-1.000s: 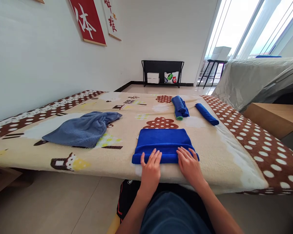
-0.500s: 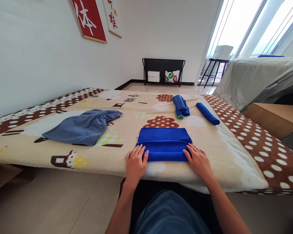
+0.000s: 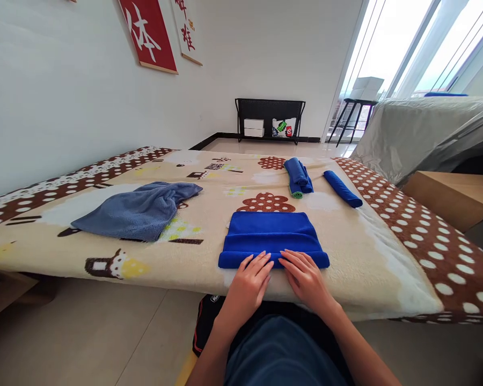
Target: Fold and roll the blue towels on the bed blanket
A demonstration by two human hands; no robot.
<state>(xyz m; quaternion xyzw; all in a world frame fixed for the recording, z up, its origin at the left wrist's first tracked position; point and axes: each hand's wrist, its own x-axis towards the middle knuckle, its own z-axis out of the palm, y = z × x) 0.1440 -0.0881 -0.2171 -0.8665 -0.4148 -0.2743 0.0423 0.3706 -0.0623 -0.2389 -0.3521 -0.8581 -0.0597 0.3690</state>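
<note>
Beneath the left grip (image 3: 247, 284) and right grip (image 3: 307, 280) the cloth (image 3: 271, 222) is vivid blue, left of them the towel (image 3: 134, 212) slate-blue, beyond them the green-ended bundle (image 3: 298, 172) and the roll (image 3: 343, 189) blue, the surrounding blanket (image 3: 209, 201) cream with white-dotted brown borders (image 3: 418, 236).

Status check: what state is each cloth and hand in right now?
Bright blue towel: rolled along its near edge, far part unrolled
Left hand: open, fingertips on the rolled edge
Right hand: open, fingertips on the rolled edge
Grayish-blue cloth: loosely spread, rumpled
Green-edged bundle: rolled up
Slim blue cloth: rolled up
</note>
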